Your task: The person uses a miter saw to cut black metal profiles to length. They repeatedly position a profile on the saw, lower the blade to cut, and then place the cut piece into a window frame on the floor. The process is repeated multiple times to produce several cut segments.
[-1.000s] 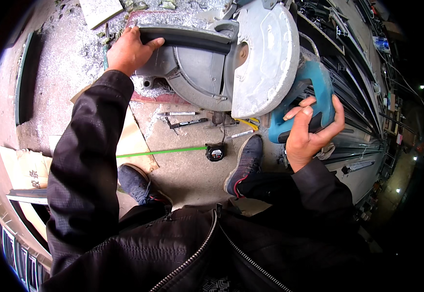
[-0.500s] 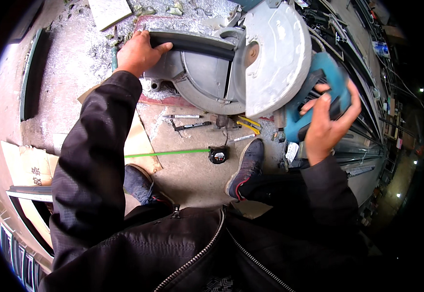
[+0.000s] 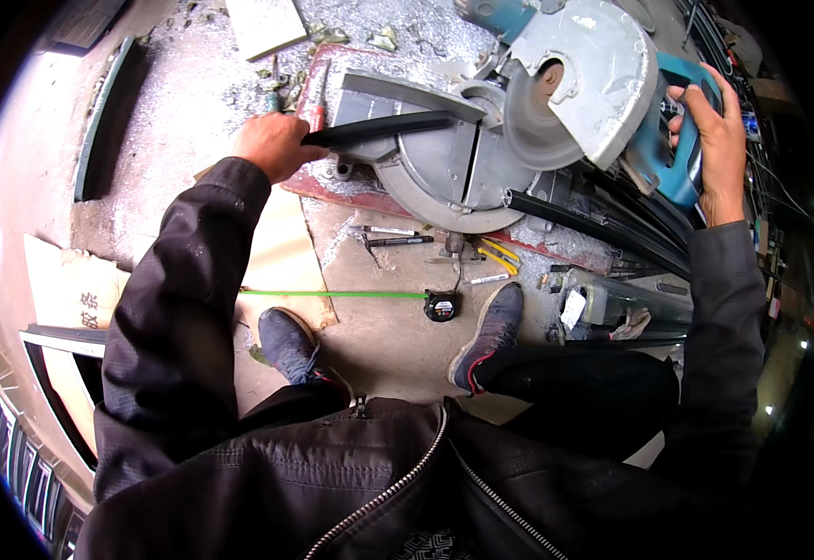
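Observation:
My left hand (image 3: 278, 147) is closed on the left end of a short black profile (image 3: 384, 128), a bar lying across the saw's grey metal base. Its right end stops short of the slot in the round turntable, and it is angled away from the fence (image 3: 407, 93). My right hand (image 3: 720, 140) wraps round the teal handle of the mitre saw (image 3: 678, 121). The saw's round blade (image 3: 533, 117) stands raised, partly under a grey guard (image 3: 603, 65). A longer black profile (image 3: 594, 224) lies right of the base, its hollow end facing the turntable.
A tape measure (image 3: 441, 306) with a green blade lies between my shoes. Near it are markers (image 3: 399, 240) and a yellow-handled tool (image 3: 500, 254). Metal shavings cover the floor behind. Cardboard (image 3: 71, 280) and a dark green bar (image 3: 104, 117) lie left. Several profiles (image 3: 640, 201) crowd the right.
The saw head has risen and moved right with my right hand. My left hand has drawn the short profile off the fence toward me. The longer profile on the right has come into sight.

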The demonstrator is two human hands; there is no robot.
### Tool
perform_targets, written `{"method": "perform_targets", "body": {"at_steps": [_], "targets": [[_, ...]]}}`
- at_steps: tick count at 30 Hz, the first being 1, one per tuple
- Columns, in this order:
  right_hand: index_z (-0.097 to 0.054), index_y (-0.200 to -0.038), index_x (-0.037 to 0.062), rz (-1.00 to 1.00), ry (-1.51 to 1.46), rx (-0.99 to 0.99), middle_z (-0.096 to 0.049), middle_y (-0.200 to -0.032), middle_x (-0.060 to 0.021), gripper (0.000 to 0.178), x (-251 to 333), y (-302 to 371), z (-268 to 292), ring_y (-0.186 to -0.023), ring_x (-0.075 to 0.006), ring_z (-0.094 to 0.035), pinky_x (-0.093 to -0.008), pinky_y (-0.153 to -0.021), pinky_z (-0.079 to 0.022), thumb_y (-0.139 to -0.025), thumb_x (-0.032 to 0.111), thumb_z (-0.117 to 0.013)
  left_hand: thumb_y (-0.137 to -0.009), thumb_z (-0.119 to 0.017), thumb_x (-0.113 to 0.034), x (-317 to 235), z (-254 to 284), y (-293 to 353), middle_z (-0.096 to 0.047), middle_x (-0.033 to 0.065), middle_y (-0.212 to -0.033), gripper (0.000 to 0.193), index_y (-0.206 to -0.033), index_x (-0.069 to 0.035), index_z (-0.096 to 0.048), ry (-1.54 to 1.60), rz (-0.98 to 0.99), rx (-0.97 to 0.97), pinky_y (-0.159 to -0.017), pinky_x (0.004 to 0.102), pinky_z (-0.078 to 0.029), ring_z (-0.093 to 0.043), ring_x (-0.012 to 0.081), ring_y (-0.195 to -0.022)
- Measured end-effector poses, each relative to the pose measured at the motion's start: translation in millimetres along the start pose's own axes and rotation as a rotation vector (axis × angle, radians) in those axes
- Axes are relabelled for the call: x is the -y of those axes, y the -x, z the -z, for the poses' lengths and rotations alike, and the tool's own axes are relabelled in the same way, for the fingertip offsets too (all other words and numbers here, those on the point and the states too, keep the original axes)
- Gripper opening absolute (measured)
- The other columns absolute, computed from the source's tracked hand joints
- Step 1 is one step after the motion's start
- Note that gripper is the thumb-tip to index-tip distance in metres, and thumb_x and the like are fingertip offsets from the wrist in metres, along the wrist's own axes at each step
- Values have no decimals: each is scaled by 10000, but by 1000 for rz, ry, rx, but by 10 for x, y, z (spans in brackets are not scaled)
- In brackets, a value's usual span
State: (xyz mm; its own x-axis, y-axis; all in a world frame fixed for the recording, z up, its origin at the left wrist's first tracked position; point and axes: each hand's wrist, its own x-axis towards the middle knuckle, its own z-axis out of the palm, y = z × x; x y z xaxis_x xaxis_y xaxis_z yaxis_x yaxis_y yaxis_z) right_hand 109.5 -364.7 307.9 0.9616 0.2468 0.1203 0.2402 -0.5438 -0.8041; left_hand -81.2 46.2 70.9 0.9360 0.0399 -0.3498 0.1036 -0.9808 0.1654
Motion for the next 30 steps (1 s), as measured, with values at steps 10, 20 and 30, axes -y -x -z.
{"method": "perform_targets", "body": {"at_steps": [10, 20, 30], "targets": [[-510, -1482, 113, -71, 48, 97, -710, -1050, -14, 495, -118, -414, 151, -701, -54, -577, -198, -600, -485, -1030, 258, -650, -924, -690, -327, 634, -96, 1604, -714, 248, -904, 369, -1036, 12, -600, 289, 241, 139, -834, 534, -544, -699, 445, -909], [-536, -1466, 171, -63, 139, 49, -712, -1074, -1, 434, -613, -926, 603, -616, -30, -529, -184, -520, -413, -1055, 284, -615, -1076, -572, -343, 712, -323, 3404, -542, -10, -795, 294, -1003, -59, -546, 1405, 823, -691, -658, 285, -507, -554, 98, -695], [-504, -1501, 174, -69, 170, 63, -702, -1029, -28, 477, -823, -1360, 862, -600, -80, -534, -229, -525, -438, -1057, 317, -603, -1068, -546, -462, 1591, -1196, 4333, -517, 6, -681, 418, -940, -65, -568, 1571, 1123, -1342, -524, 293, -464, -499, 117, -564]]}}
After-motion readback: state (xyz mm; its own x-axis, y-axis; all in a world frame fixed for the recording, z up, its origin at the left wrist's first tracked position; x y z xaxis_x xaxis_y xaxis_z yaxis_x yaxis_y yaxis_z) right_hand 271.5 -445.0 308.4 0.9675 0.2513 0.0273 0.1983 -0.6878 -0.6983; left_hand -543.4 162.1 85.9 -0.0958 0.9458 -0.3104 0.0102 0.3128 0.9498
